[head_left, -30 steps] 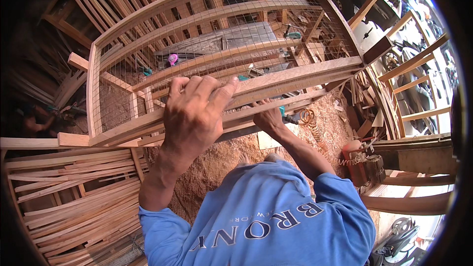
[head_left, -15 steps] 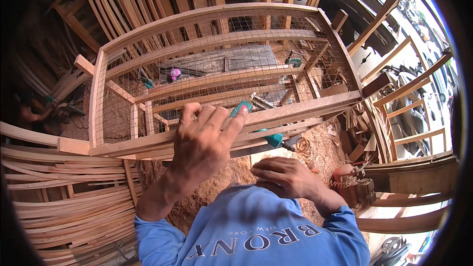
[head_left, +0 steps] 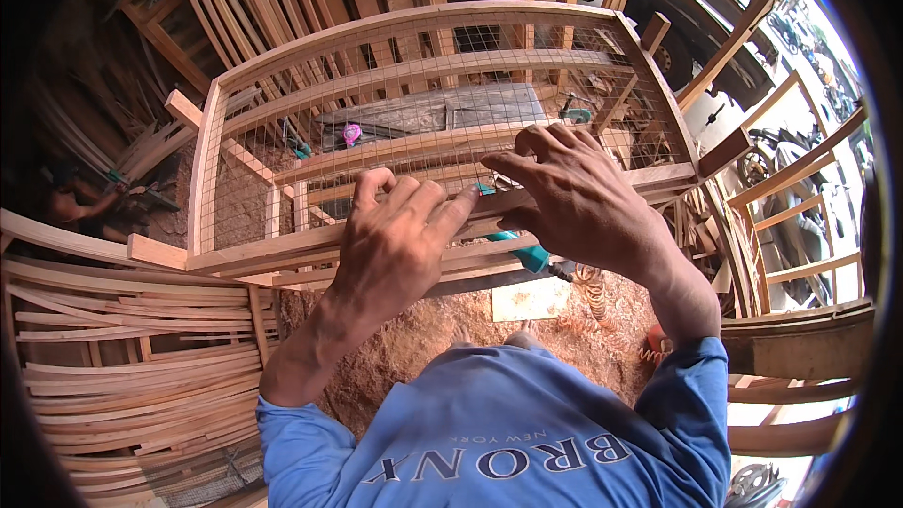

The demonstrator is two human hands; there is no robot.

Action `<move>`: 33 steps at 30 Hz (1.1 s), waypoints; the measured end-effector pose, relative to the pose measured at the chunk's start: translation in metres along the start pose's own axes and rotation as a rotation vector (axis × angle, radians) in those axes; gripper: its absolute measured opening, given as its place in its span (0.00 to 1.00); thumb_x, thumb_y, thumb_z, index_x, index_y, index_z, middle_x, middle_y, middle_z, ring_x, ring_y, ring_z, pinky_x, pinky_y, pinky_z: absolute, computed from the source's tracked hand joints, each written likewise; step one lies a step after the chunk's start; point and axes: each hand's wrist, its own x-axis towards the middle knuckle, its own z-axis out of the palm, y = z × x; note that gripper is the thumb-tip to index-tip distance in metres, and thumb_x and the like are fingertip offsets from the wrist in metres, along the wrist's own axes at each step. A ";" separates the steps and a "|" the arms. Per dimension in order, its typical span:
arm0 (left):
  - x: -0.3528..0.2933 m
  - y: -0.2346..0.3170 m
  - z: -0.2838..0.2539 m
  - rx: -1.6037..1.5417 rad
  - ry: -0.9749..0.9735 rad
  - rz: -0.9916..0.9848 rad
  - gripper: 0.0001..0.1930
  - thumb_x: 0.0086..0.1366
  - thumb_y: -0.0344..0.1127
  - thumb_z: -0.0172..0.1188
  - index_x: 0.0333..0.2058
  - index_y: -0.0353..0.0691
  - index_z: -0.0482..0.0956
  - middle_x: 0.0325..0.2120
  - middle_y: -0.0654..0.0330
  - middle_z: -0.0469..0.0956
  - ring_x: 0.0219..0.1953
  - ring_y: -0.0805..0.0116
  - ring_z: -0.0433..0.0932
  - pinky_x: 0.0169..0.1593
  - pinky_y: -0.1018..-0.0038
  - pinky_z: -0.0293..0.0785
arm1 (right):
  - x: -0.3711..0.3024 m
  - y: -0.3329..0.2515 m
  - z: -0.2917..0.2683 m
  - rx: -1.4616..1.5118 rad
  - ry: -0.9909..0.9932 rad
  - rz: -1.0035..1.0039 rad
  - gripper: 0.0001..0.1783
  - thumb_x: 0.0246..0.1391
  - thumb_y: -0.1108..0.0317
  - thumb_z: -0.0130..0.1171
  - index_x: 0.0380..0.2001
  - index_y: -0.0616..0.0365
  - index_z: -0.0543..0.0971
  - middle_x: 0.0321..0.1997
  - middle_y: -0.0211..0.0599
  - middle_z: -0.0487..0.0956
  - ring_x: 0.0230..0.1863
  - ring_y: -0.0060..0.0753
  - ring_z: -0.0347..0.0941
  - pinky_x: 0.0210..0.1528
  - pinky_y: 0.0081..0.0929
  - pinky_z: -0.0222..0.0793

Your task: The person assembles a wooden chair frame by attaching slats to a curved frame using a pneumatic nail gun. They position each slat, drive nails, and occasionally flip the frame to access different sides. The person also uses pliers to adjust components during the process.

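Note:
A wooden frame (head_left: pixel 273 249) covered with wire mesh (head_left: pixel 240 188) stands before me. My left hand (head_left: pixel 395 230) rests on its near rail with fingers curled over the edge, thumb stretched along the top. Over the same rail, further right, my right hand (head_left: pixel 593 193) reaches with fingers bent and apart, holding nothing that I can see. A small teal piece (head_left: pixel 484 189) shows between the hands beside the left thumb; the rest is covered. Under the rail hangs a teal air tool (head_left: pixel 529 256), joined to a coiled orange hose (head_left: pixel 593 292) and partly hidden by the frame.
Beyond the mesh lie a grey board (head_left: pixel 386 127) and a round pink thing (head_left: pixel 352 134). Thin wood strips (head_left: pixel 132 357) are stacked at left, and long boards (head_left: pixel 282 9) lean at the back. Another person's arm (head_left: pixel 89 212) shows at far left. Sawdust covers the floor (head_left: pixel 423 329).
My right hand has risen from in front of my body to the near rail, its fingers spreading. My left hand stays on the rail. The whole view has shifted slightly.

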 end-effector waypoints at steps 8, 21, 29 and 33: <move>0.000 0.000 -0.004 0.007 -0.045 -0.014 0.13 0.63 0.28 0.63 0.46 0.46 0.87 0.33 0.62 0.81 0.38 0.68 0.79 0.49 0.61 0.70 | 0.002 0.009 0.003 -0.119 -0.006 -0.066 0.36 0.47 0.58 0.73 0.60 0.56 0.75 0.54 0.43 0.79 0.59 0.44 0.70 0.61 0.46 0.59; 0.003 0.000 -0.010 0.027 -0.077 -0.051 0.21 0.56 0.31 0.70 0.51 0.45 0.85 0.45 0.60 0.81 0.48 0.61 0.79 0.53 0.60 0.71 | -0.002 0.008 0.020 -0.050 0.155 -0.048 0.34 0.41 0.63 0.76 0.54 0.57 0.75 0.46 0.42 0.76 0.53 0.45 0.70 0.57 0.42 0.61; 0.014 -0.006 -0.024 -0.091 -0.188 -0.140 0.18 0.61 0.26 0.62 0.50 0.45 0.85 0.44 0.60 0.82 0.49 0.61 0.80 0.54 0.62 0.71 | -0.001 0.006 0.015 0.011 0.106 -0.016 0.29 0.44 0.67 0.71 0.51 0.60 0.75 0.45 0.47 0.77 0.56 0.47 0.71 0.59 0.42 0.62; 0.018 -0.007 -0.023 -0.200 -0.207 -0.215 0.16 0.59 0.30 0.67 0.47 0.46 0.86 0.45 0.61 0.80 0.49 0.60 0.79 0.57 0.59 0.69 | 0.000 0.006 0.015 -0.006 0.141 -0.023 0.28 0.43 0.66 0.71 0.50 0.59 0.76 0.44 0.45 0.77 0.54 0.47 0.71 0.59 0.43 0.61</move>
